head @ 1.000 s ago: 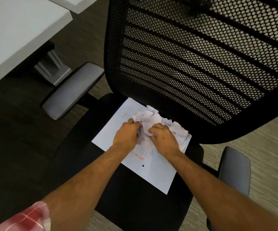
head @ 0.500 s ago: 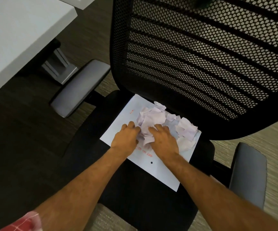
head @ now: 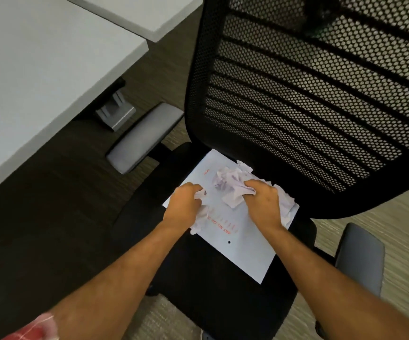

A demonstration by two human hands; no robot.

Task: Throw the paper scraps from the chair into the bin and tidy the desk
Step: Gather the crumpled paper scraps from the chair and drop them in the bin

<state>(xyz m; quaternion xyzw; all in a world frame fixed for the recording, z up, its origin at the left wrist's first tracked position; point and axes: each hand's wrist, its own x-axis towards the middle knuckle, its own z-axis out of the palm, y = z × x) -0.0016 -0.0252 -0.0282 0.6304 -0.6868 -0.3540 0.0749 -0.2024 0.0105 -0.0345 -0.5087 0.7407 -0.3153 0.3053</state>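
Note:
Crumpled white paper scraps (head: 225, 179) lie in a heap on a flat white sheet (head: 237, 241) with red print, spread on the black seat of an office chair (head: 223, 303). My left hand (head: 184, 207) is closed around a few scraps at the sheet's left edge. My right hand (head: 263, 202) grips a larger wad of scraps in the middle of the heap. More scraps stick out to the right of my right hand, partly hidden by it. No bin is in view.
The chair's black mesh back (head: 309, 94) rises right behind the heap. Grey armrests stand at the left (head: 144, 138) and right (head: 359, 258). A grey desk top (head: 39, 77) fills the upper left, its leg foot (head: 115, 114) on the dark carpet.
My hands, side by side on the heap before, have drawn apart, each closing on its own clump of scraps. The view has shifted slightly.

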